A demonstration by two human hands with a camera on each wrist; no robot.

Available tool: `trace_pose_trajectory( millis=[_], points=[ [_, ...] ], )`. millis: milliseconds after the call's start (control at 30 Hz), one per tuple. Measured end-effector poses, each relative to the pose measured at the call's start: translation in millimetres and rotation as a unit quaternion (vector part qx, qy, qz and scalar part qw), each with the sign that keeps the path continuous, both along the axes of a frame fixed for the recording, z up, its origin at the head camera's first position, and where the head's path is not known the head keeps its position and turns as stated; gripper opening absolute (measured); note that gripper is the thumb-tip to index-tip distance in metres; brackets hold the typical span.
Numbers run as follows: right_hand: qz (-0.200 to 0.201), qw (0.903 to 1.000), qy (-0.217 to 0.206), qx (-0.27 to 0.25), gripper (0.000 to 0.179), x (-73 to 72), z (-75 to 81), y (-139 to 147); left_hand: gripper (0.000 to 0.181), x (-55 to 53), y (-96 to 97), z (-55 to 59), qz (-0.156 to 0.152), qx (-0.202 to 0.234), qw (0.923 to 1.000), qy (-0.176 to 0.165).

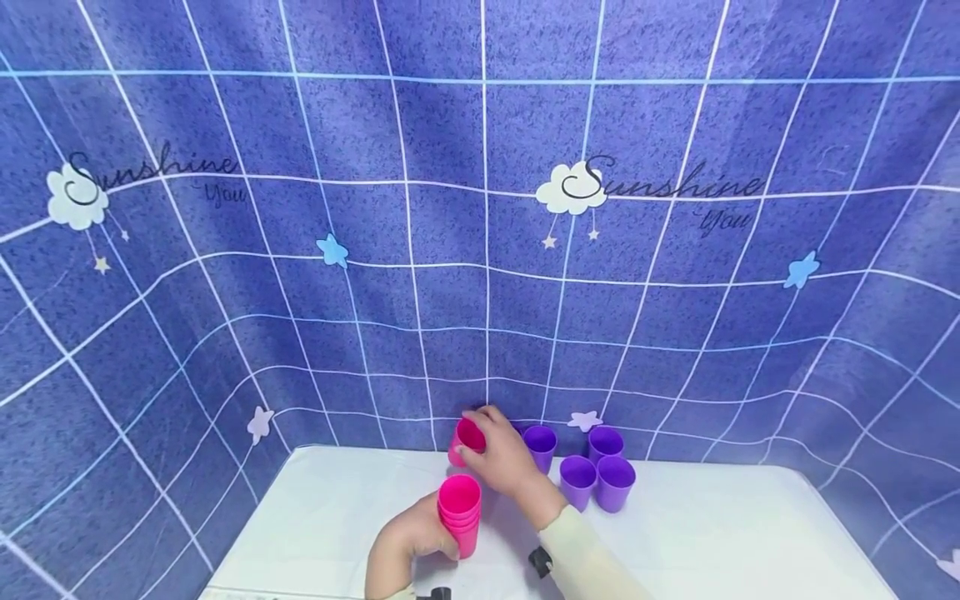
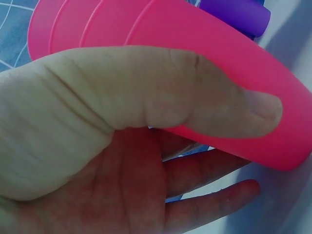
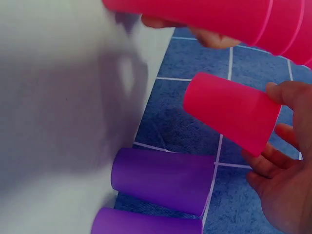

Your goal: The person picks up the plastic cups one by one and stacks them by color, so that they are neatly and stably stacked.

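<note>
My left hand (image 1: 420, 529) grips a stack of nested pink cups (image 1: 460, 537), its thumb lying across their side in the left wrist view. The stack's open mouths face up in the head view. Just beyond it, my right hand (image 1: 501, 454) pinches a single pink cup (image 3: 231, 112) near the rim, between thumb and fingers. That cup's base appears off the table in the right wrist view. To the right of my right hand stand several purple cups (image 1: 577, 479), mouths up; one purple cup (image 3: 163, 180) is close to the held cup. The right hand partly hides something purple behind it.
A white table (image 1: 712, 533) lies under the cups. Behind it hangs a blue curtain-like cloth (image 1: 450, 333) with white grid lines, clouds and stars, close to the table's back edge. The purple cups stand near that edge, right of the middle.
</note>
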State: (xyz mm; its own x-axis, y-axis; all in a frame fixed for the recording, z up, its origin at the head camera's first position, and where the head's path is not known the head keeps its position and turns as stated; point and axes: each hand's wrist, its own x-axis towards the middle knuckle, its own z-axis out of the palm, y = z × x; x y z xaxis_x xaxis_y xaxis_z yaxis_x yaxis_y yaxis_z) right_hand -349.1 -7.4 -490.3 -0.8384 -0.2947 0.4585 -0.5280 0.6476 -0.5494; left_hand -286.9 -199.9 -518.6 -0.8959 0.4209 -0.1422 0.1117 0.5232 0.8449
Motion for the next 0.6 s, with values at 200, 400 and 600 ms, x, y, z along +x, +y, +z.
trace_pose_trajectory(
  millis=[200,400,600],
  points=[
    [-0.01,0.9979,-0.005,-0.064,0.059,11.7,0.9,7.9,0.075,-1.0,0.7,-2.1,0.006,-0.004,1.0,-0.004],
    [-0.025,0.9919,0.013,-0.124,0.06,21.0,4.4,13.3,0.075,-0.8,1.1,-0.9,0.005,-0.013,0.9999,-0.007],
    [-0.041,0.9882,0.029,-0.145,0.064,26.0,3.3,20.5,0.076,1.3,3.5,0.8,0.008,-0.016,0.9997,-0.017]
  ],
)
